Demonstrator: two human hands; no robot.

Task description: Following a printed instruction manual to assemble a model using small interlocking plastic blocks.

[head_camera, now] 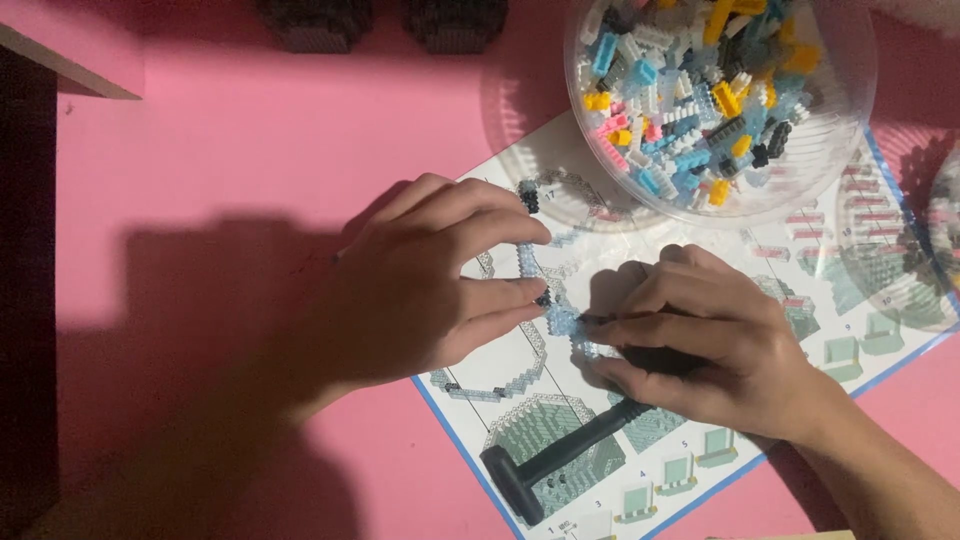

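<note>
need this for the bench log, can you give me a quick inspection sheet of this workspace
surface: pink table, half in shadow
job's things: pale blue brick ring on the instruction sheet, pinched from both sides
clutter: clear bowl of mixed small bricks; black tool lying on the sheet
grippers: left hand and right hand both gripping the ring
cables: nothing seen
surroundings: two dark blocks at the top edge

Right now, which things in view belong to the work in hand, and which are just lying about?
In use:
left hand and right hand, both gripping the pale blue brick ring
instruction sheet beneath
black tool under the right hand
clear bowl of mixed bricks

Lying about:
two dark blocks at the pink table's far edge
</note>
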